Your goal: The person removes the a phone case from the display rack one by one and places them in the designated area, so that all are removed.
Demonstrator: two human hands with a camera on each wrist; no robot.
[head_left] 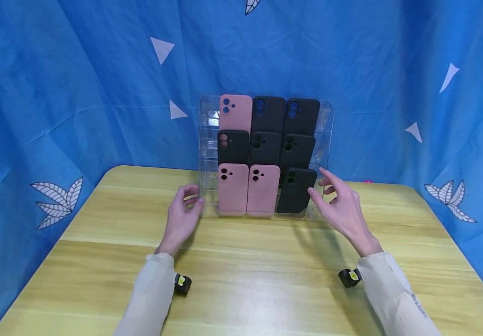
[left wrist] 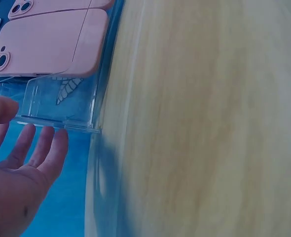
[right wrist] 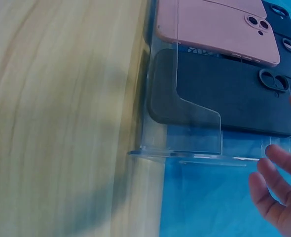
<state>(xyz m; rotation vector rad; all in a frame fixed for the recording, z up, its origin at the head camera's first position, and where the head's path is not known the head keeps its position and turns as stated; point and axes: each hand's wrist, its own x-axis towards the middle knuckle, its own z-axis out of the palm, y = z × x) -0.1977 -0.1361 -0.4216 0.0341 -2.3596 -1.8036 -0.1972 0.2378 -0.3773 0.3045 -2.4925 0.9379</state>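
While nine phone cases stand in three rows in a clear rack between the fingers of the left hand and right hand, those fingers, loosely parted just beside its sides, hold nothing; placing looks done, with perhaps only straightening left.

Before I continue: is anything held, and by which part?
Nothing seems held: the left grip and the right grip flank the clear rack without clasping it; any light touch can't be told.
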